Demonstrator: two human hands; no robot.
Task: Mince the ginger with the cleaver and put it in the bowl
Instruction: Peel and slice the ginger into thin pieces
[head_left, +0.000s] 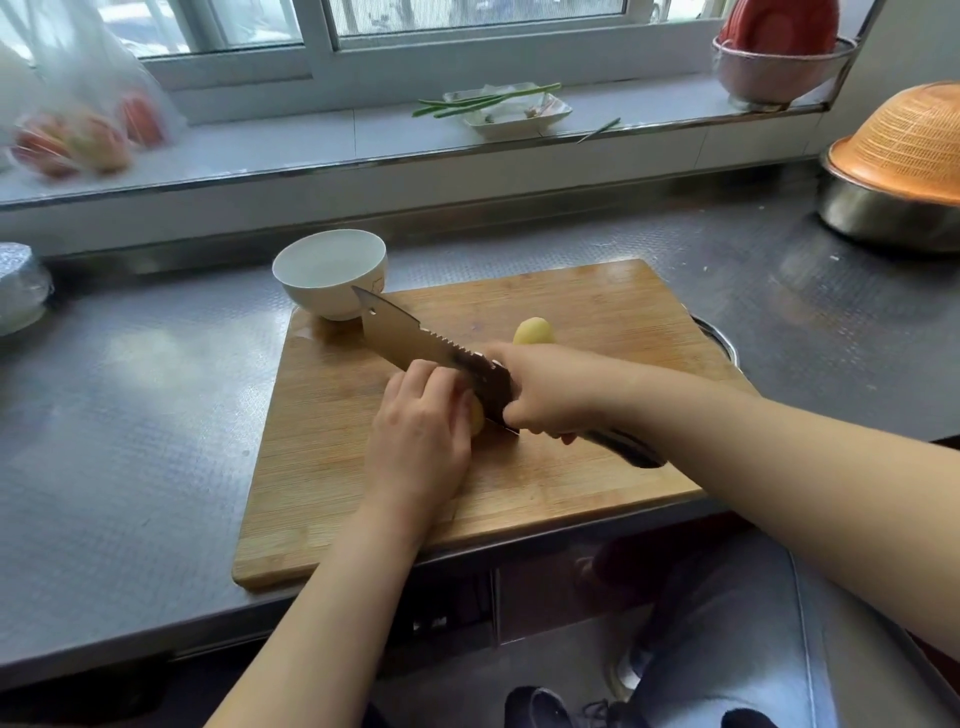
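Note:
On the wooden cutting board (571, 467) my left hand (421, 436) curls over a yellow piece of ginger (477, 418), which is mostly hidden beneath it. My right hand (550, 395) grips the cleaver's dark handle. The cleaver (410, 338) has a serrated spine, its blade lies right beside my left fingers and its edge is down on the ginger. A second peeled ginger piece (532, 331) lies on the board just beyond my right hand. A white bowl (332, 273), with nothing visible inside, stands on the board's far left corner.
The board lies on a steel counter (130, 415). An orange colander on a steel basin (904, 176) sits far right. A plate with green onions (514, 106) and a bag of tomatoes (83, 130) rest on the windowsill. A wrapped object (21, 286) stands at the left edge.

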